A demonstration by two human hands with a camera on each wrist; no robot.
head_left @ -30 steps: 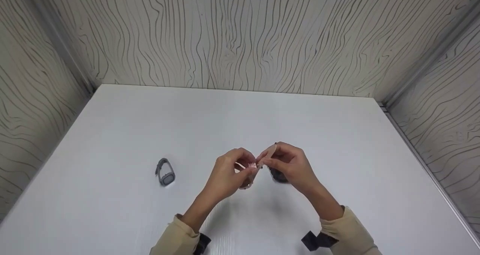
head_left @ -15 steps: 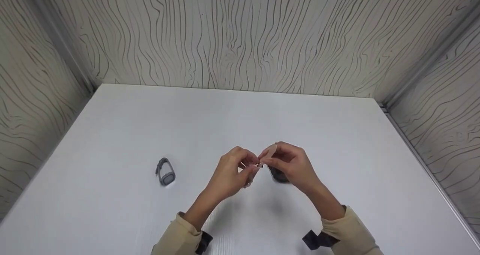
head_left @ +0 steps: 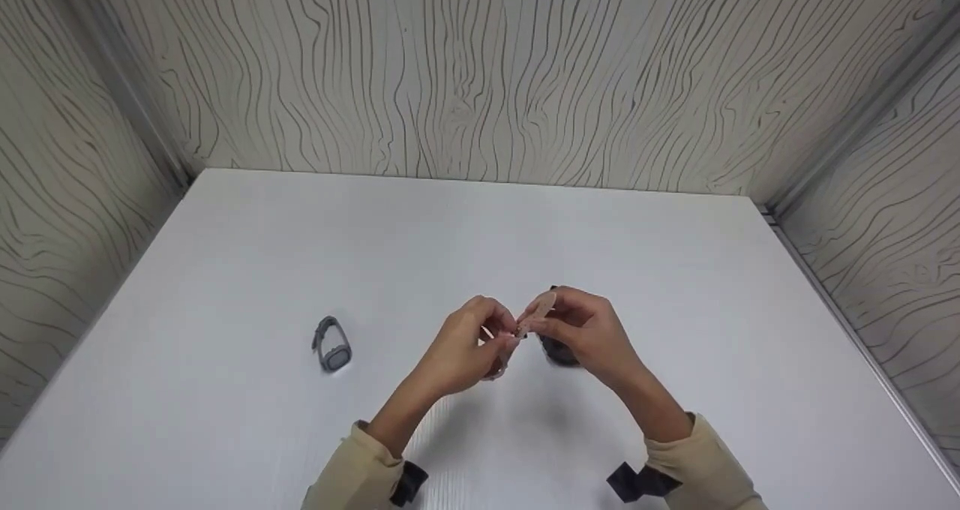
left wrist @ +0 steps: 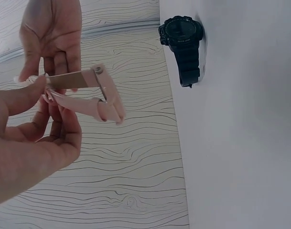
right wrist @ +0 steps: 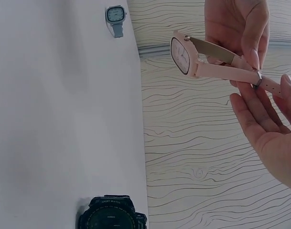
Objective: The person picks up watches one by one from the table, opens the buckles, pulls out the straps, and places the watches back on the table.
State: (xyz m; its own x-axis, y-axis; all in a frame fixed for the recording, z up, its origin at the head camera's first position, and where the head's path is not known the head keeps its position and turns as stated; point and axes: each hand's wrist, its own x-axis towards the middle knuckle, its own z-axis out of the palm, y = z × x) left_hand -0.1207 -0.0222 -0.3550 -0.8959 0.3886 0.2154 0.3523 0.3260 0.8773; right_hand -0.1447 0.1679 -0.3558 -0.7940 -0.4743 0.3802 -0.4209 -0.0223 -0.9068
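Holding a pink watch [head_left: 512,339] between them above the middle of the white tabletop [head_left: 480,232], both hands met at its strap. The left hand [head_left: 465,345] pinched the strap near the buckle, fingers curled round it, and the right hand [head_left: 581,330] gripped the free strap end between thumb and fingertips. In the right wrist view the pink watch [right wrist: 183,55] showed its square face, turned on edge, clear of the surface. A black watch [head_left: 559,352] lay on the tabletop just beneath the right hand. A grey watch [head_left: 331,344] rested well apart, to the left.
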